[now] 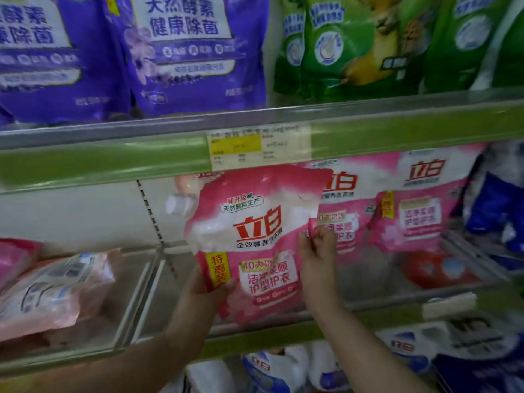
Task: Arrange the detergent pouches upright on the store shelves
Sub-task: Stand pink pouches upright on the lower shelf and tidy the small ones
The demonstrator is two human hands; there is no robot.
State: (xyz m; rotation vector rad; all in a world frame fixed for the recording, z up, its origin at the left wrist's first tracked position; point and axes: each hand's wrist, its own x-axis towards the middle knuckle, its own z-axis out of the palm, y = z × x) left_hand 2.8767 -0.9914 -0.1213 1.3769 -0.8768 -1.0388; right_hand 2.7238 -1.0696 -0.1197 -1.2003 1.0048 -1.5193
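1. A pink and white plastic detergent pouch (255, 242) with red lettering is held roughly upright, slightly tilted, in front of the middle store shelf (382, 279). Its white screw cap (178, 204) is at the upper left corner.
2. The left hand (209, 282) grips the pouch's lower left edge, with the thumb curled over the front beside the yellow label strip.
3. The right hand (317, 251) pinches the pouch's right edge between curled fingers, about halfway up.
4. The pouch's bottom hangs over the front lip of the shelf; it cannot be told whether it touches the shelf.
5. Just right of the held pouch, two matching pink pouches (419, 199) stand upright on the same shelf, one partly hidden behind it.
6. At the left, beyond a clear plastic divider (141, 293), a pale pink pouch (48, 290) lies flat on the shelf.
7. Dark blue pouches (493, 205) stand at the far right.
8. On the shelf above, purple pouches (184, 52) stand at the left and green pouches (354, 43) at the right.
9. A yellow and white price tag (258, 146) sits on the green shelf-edge strip (99, 163) just above the held pouch.
10. White and blue pouches (269, 370) show on the shelf below.
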